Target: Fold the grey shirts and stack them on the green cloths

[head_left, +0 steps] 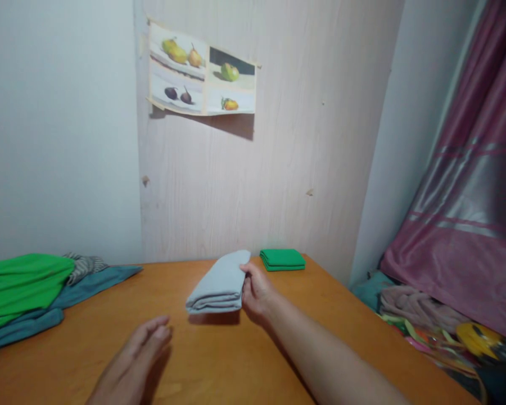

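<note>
Now at the right hand (256,292): closed on the right-hand long edge of a folded pale grey cloth (219,284), with the thumb on top. Whether the fingers reach underneath cannot be told.
Grey cloth, place: around the middle of an orange-brown wooden table (320,326), a little toward the wall. A dark shadow under its near end suggests it may be slightly raised, but this is not certain.
Grey cloth, long axis: it runs away from the person, with the far end leaning a little to the right.
Direction from the right hand: the cloth lies immediately to the left of the hand, touching it.
Left hand (135,360): empty, with the fingers straight and pressed together and the palm turned inward, over the near part of the table. The cloth lies ahead of it and to its right, not touching.
Nearer hand: the right one, which is in contact. The left is near but clear of the cloth.
Beyond the right hand: a small folded bright green cloth (282,259) sits at the far table edge by the wall, just beside the grey cloth's far end and apart from it.
Far left of the table: a loose heap of green, striped and blue-grey garments (21,292), well apart from both hands.
Wall: a paper poster of fruit pictures (202,73).
Right of the table: a purple curtain with silver bands (468,214).
</note>
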A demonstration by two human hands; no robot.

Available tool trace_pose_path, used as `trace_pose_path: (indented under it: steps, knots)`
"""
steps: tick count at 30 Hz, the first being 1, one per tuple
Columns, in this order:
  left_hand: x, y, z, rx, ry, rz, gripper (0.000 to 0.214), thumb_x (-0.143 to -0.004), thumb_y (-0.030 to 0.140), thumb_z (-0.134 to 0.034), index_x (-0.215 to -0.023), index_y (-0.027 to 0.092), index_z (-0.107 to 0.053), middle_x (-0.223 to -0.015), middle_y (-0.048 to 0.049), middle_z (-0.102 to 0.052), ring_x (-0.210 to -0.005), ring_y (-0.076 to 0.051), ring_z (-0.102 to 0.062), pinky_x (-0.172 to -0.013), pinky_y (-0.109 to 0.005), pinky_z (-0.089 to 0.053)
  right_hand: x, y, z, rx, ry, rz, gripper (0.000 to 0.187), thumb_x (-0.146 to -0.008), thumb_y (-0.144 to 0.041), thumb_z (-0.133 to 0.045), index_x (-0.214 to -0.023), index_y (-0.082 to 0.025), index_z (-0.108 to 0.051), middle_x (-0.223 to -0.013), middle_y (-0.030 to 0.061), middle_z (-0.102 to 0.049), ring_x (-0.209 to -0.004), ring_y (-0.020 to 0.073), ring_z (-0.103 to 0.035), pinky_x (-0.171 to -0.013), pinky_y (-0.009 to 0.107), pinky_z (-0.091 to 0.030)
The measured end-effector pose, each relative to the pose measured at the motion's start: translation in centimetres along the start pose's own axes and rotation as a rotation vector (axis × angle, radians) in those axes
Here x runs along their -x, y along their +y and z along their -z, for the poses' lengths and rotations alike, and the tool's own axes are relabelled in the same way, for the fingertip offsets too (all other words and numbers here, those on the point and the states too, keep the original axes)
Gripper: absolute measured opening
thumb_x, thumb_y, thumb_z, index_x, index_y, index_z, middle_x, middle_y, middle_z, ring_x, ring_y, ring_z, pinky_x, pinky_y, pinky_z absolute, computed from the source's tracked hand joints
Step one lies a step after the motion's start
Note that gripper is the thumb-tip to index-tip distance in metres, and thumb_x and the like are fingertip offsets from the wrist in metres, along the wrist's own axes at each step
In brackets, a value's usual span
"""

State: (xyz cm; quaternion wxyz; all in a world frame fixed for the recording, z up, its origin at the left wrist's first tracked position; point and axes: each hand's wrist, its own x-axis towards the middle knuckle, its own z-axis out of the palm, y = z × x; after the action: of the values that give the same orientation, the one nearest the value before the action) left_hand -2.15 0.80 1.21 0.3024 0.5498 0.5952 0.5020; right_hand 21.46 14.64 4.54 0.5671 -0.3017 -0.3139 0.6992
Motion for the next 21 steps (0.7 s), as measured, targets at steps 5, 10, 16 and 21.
trace_pose_path:
  steps: [5,10,16,21]
  knots:
    - [-1.1,1.7,1.0,0.341,-0.033,0.209,0.061,-0.079,0.073,-0.058,-0.111,0.021,-0.063,-0.119,-0.0089,-0.069,-0.107,-0.026,-0.068,-0.097,-0.037,-0.055,4.5,2.9,-0.9,0.026,-0.178,-0.312,0.029,-0.078,-0.034,-0.047,-0.092,-0.015,-0.063,-0.075,0.0081,-0.074,-0.077,0.0258,-0.071,-0.072,0.038,-0.055]
    - [-0.6,1.5,0.5,0.285,-0.216,0.229,0.065,-0.079,0.078,-0.054,-0.105,0.019,-0.064,-0.108,-0.0090,-0.070,-0.085,-0.021,-0.068,-0.072,-0.031,-0.054,7.7,3.2,1.1,0.309,-0.250,-0.510,0.027,-0.070,-0.025,-0.051,-0.091,-0.013,-0.064,-0.074,0.0071,-0.073,-0.069,0.0202,-0.069,-0.069,0.032,-0.053]
    - [-0.5,1.7,0.0,0.277,-0.280,0.142,0.052,-0.078,0.069,-0.059,-0.090,0.019,-0.060,-0.085,-0.0025,-0.065,-0.069,-0.015,-0.060,-0.055,-0.023,-0.039,10.3,2.7,2.4,0.623,0.011,-0.172,0.015,-0.074,-0.026,-0.063,-0.065,-0.019,-0.053,-0.049,-0.0053,-0.054,-0.040,0.0079,-0.044,-0.041,0.020,-0.028]
    - [-0.7,1.7,-0.3,0.313,-0.245,0.142,0.040,-0.078,0.057,-0.062,-0.083,0.019,-0.054,-0.071,0.0014,-0.059,-0.062,-0.012,-0.055,-0.054,-0.022,-0.035,11.8,3.1,2.6,0.678,0.080,-0.114,0.031,-0.074,-0.039,-0.071,-0.063,-0.021,-0.050,-0.044,-0.0066,-0.049,-0.038,0.0076,-0.039,-0.039,0.021,-0.022]
